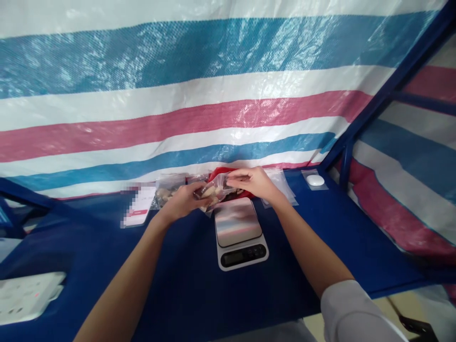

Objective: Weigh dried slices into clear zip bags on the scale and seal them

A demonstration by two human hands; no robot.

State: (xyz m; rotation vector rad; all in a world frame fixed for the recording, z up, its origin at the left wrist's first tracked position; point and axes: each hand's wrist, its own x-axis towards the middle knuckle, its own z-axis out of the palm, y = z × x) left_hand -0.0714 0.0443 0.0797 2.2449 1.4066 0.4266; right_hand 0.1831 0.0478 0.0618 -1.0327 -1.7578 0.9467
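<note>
A clear plastic bag with pale tan pieces in it is held between my two hands, just behind the scale. My left hand grips the bag's left side, fingers closed round it. At the bag's upper right edge, the fingers of my right hand pinch the plastic. Behind and under the bag lies something red, perhaps a bag or tray, with more small pieces near it, mostly hidden. The white kitchen scale has a bare, shiny plate and a dark display.
Another filled clear bag lies left of my left hand, beside a white phone-like item. Flat clear bags are right of my right hand. A white oval object lies farther right. A white power strip is at the left edge.
</note>
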